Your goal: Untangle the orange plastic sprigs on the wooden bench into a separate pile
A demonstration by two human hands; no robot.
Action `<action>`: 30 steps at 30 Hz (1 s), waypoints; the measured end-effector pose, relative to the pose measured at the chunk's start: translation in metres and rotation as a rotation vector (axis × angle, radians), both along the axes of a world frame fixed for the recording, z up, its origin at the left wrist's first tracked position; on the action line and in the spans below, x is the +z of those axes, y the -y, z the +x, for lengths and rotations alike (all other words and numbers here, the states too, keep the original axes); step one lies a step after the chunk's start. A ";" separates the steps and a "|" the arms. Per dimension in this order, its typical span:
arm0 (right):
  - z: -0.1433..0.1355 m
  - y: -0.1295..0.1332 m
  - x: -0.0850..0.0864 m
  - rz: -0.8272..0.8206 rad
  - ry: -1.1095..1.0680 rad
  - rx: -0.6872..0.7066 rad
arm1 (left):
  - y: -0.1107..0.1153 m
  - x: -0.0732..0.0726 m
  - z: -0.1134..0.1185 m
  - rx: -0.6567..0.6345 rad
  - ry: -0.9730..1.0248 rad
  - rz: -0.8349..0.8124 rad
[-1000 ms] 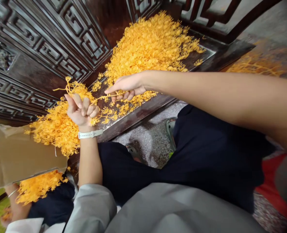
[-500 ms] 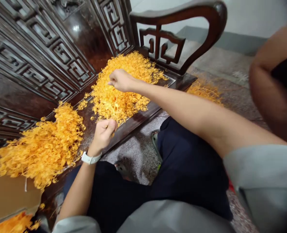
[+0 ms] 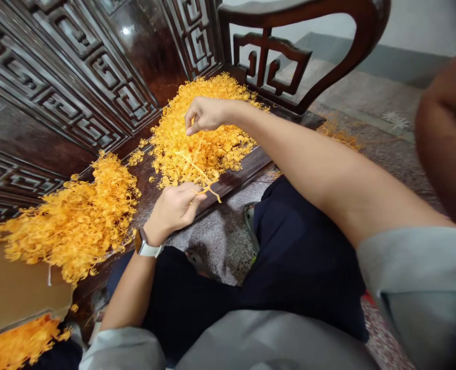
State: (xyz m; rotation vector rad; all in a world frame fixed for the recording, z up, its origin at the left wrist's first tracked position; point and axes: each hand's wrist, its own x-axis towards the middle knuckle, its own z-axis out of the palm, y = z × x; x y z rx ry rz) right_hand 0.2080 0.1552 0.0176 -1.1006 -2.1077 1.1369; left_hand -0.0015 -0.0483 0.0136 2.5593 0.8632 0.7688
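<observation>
A bare, branched yellow stem (image 3: 206,180) is pinched between the thumb and fingers of my left hand (image 3: 177,208), at the bench's front edge. My right hand (image 3: 204,115) is just above the large heap of yellow-orange pieces (image 3: 220,87), its fingers bent and drawn together; whatever is between its fingertips is too small to make out. A second yellow heap (image 3: 85,221) lies to the left on the dark wooden bench (image 3: 235,180), with a few small pieces between the two heaps.
A carved wooden backrest (image 3: 108,67) rises behind the heaps, with a curved armrest (image 3: 351,61) at the right. More yellow material lies on a cardboard box (image 3: 23,288) side and on the floor (image 3: 335,131). Another person's bent limb (image 3: 439,128) is at the far right.
My left hand has turned and the branched stem now shows in it. My right hand has shifted slightly right and up, its fingers pointing down. The camera view has shifted a little.
</observation>
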 end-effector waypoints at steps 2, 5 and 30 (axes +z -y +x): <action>0.004 0.001 0.003 -0.045 0.024 0.011 | 0.001 0.001 0.001 0.021 -0.060 0.021; 0.008 0.001 0.005 -0.093 0.036 0.026 | 0.000 0.000 0.002 0.040 -0.089 0.013; -0.013 0.001 -0.008 0.337 0.201 -0.456 | 0.030 -0.021 -0.020 -0.062 -0.139 0.191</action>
